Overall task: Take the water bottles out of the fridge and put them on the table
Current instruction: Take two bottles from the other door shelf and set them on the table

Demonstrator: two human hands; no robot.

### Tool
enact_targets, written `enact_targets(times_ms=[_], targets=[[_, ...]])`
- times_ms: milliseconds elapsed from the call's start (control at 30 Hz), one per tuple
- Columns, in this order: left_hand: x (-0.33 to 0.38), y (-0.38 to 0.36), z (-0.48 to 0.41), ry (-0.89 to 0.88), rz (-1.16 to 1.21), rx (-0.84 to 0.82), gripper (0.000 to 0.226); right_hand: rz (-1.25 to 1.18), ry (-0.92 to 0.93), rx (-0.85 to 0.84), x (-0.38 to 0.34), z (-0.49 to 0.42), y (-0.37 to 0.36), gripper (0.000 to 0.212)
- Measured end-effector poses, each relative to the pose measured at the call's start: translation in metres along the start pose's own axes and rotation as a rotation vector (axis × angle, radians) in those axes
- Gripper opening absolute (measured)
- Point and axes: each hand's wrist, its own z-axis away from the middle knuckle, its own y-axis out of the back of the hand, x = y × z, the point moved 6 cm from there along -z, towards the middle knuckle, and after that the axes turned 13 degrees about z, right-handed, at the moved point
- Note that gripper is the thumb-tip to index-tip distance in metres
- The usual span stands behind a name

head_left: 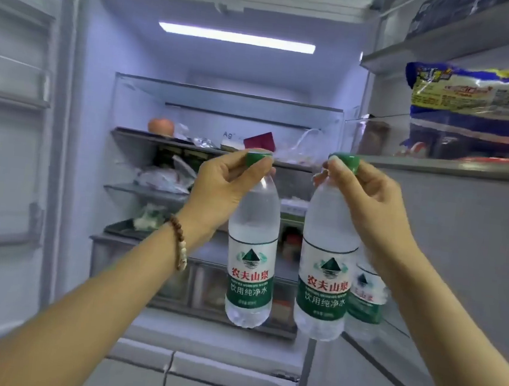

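Note:
I face an open fridge (225, 101) with both doors swung wide. My left hand (219, 189) pinches the green cap of a clear water bottle (251, 255) with a white and green label, which hangs upright in the air. My right hand (368, 201) grips the green cap of a second, matching water bottle (324, 272), also hanging upright in front of the fridge. A third water bottle (365, 295) stands in the right door's lower rack, partly hidden behind the second bottle and my right arm. No table is in view.
The right door shelf (456, 168) holds a blue and yellow food bag (479, 106). Inside, the shelves carry an orange fruit (161, 126), plastic bags and a dark red box (260, 140). The left door's racks (12, 98) stand close at the left. Drawer fronts (196, 372) lie below.

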Motion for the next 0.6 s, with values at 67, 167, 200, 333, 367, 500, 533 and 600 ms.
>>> enact_targets(times_ms=[67, 167, 200, 333, 367, 500, 533, 600], targets=[[0.024, 0.040, 0.015, -0.006, -0.086, 0.055, 0.014, -0.090, 0.003, -0.083, -0.013, 0.002, -0.047, 0.022], [0.067, 0.102, 0.039, -0.021, -0.194, 0.164, 0.010, -0.223, 0.015, -0.192, -0.042, 0.007, -0.119, 0.018], [0.082, 0.124, 0.049, -0.024, -0.231, 0.202, 0.009, -0.265, 0.020, -0.233, -0.054, 0.009, -0.143, 0.019], [0.153, 0.211, 0.091, -0.033, -0.345, 0.351, 0.013, -0.402, 0.041, -0.359, -0.109, 0.026, -0.242, 0.027], [0.171, 0.232, 0.102, -0.032, -0.376, 0.381, 0.014, -0.442, 0.046, -0.385, -0.125, 0.031, -0.266, 0.027], [0.248, 0.309, 0.147, -0.042, -0.527, 0.451, 0.015, -0.552, 0.065, -0.485, -0.194, 0.062, -0.365, 0.026], [0.268, 0.328, 0.159, -0.048, -0.563, 0.472, 0.015, -0.578, 0.063, -0.507, -0.211, 0.072, -0.390, 0.025], [0.305, 0.364, 0.183, -0.056, -0.627, 0.514, 0.015, -0.627, 0.054, -0.552, -0.245, 0.092, -0.437, 0.024]])
